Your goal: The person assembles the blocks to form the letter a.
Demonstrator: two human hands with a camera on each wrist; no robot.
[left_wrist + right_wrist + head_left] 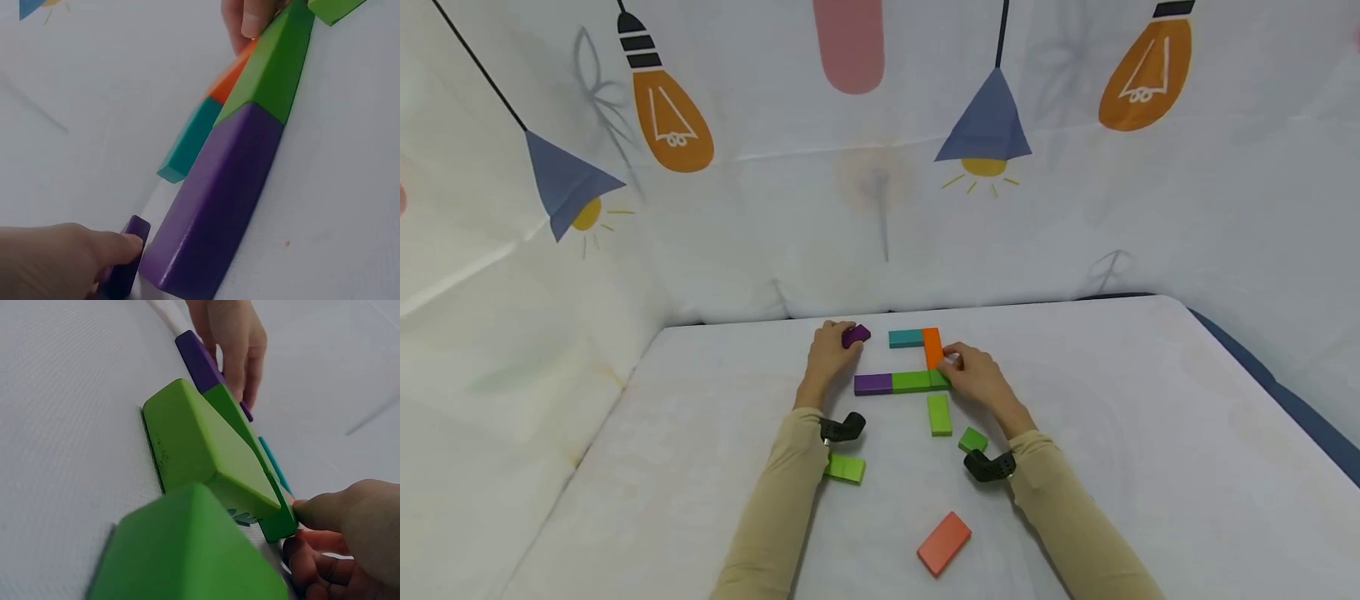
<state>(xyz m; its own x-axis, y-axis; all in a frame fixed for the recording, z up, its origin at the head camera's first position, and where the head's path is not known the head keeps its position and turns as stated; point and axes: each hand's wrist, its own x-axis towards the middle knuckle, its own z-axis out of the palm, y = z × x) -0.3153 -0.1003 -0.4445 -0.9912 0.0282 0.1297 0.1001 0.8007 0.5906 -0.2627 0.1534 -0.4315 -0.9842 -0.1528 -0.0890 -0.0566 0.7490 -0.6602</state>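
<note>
My left hand [831, 354] pinches a dark purple block [856, 336] between thumb and fingers, near the far edge of the table. Close in front of it lies a row made of a longer purple block [873, 384], a green block [912, 382] and a small green block [939, 379]. An orange block [932, 347] runs back from the row's right end and meets a teal block [906, 338]. My right hand [977, 379] is at the corner of the orange and small green blocks. Its thumb [319, 509] touches the green end in the right wrist view, fingers loosely bent.
A lime green block [939, 415] lies in front of the row, with a green block [973, 440] by the right wrist. More lime green blocks [847, 468] lie beside the left forearm. A coral block [943, 543] is nearer the body. A patterned white curtain [760, 208] hangs behind the table.
</note>
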